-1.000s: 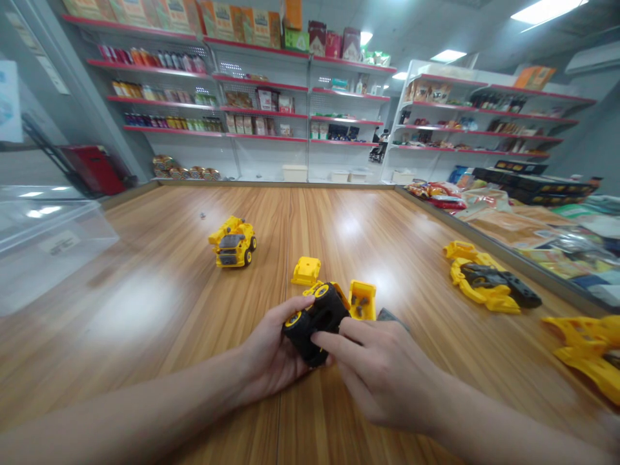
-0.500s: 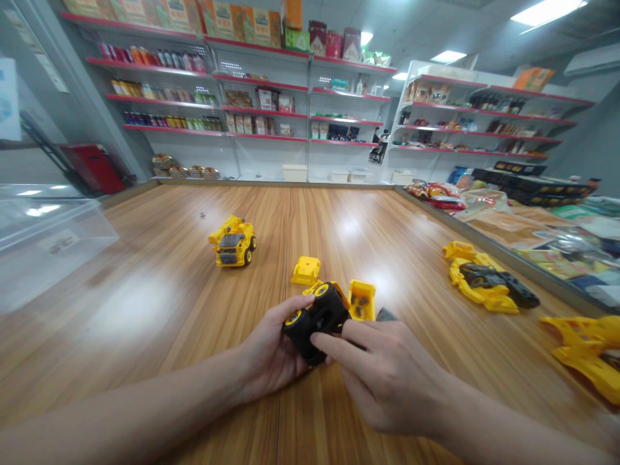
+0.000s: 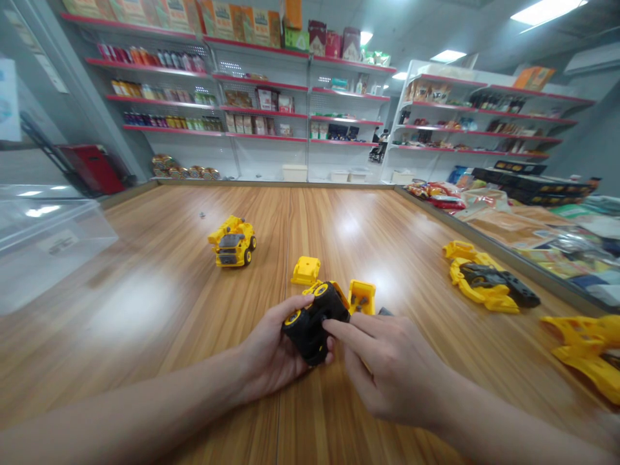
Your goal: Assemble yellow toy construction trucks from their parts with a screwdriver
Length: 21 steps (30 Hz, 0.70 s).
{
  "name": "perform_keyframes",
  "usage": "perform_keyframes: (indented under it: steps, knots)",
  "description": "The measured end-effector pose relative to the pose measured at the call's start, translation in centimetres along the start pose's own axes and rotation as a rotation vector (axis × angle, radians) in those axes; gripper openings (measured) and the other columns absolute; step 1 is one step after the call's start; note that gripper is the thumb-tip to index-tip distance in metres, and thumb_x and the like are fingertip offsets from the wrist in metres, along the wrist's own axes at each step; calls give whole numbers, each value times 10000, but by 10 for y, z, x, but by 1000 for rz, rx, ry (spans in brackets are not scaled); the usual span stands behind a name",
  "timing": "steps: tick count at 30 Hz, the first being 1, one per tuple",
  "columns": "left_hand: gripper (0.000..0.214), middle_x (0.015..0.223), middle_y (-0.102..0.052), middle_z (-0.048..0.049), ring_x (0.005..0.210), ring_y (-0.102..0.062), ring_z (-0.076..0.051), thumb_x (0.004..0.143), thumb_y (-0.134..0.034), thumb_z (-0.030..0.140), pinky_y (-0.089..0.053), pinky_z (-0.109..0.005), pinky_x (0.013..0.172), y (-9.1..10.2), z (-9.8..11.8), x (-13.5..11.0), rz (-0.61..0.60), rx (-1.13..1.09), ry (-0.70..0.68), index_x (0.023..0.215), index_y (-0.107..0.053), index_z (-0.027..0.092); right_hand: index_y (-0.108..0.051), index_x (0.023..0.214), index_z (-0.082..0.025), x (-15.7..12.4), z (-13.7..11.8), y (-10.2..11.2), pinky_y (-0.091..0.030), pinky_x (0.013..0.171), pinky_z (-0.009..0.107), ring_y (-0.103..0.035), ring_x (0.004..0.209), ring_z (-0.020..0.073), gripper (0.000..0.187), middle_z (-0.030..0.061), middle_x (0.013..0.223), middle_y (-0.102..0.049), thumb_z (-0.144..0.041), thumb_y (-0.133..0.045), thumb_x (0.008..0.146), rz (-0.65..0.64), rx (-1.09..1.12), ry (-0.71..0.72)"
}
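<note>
At a wood-grain desk [image 3: 194, 329] with a raised dark rim, a person's bare left hand [image 3: 274, 343] is clamped around a black plastic toy chassis with yellow-hubbed wheels [image 3: 306, 330], its underside turned up, above the middle of the desk. The right hand [image 3: 390, 368] sets an outstretched index finger against that underside; from where I stand, I cannot tell whether its thumb and other fingers close on anything.

Just beyond the hands lie a yellow plastic block-shaped piece [image 3: 306, 268] and an open yellow plastic tub [image 3: 364, 285] with small dark pieces [image 3: 359, 302] inside. A grey piece [image 3: 385, 311], mostly hidden, shows behind the right hand.

Toward the desk's far left corner stands a yellow toy truck with a grey front [image 3: 232, 243], near a tiny grey object [image 3: 202, 215]. Along the right edge lie a yellow-and-black toy vehicle part [image 3: 484, 281] and, nearer the person, a larger yellow plastic part [image 3: 584, 349]. A clear plastic bin [image 3: 58, 242] sits at the left edge. Beyond the far edge, red-trimmed white shelves [image 3: 266, 137] carry packaged goods.
</note>
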<state>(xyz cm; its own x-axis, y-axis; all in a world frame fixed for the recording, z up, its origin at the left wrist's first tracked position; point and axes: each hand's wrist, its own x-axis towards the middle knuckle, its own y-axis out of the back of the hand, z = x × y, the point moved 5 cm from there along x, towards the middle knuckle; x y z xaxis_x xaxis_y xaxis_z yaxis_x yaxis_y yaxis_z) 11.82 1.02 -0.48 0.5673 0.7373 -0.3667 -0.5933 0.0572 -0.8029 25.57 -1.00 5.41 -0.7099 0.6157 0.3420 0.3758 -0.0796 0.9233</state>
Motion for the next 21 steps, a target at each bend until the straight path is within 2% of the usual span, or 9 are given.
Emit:
perform_keyframes:
  steps: [8, 21]
  knots:
    - [376, 762, -672, -137, 686, -640, -214, 922, -483, 365, -539, -339, 682, -3, 0, -3, 28, 51, -9, 1001, -667, 47, -565, 1194, -210, 0, 3, 1, -314, 560, 310, -549, 639, 170, 332, 7, 779, -592, -156, -473, 880, 4, 6, -64]
    - [395, 786, -678, -141, 727, -648, -224, 921, -503, 381, -535, -342, 712, -1, -1, -3, -16, 64, -11, 1054, -657, 42, -558, 1166, -194, -1, 3, 0, -376, 585, 303, -585, 656, 172, 284, 21, 807, -624, -164, -463, 900, -15, 75, -30]
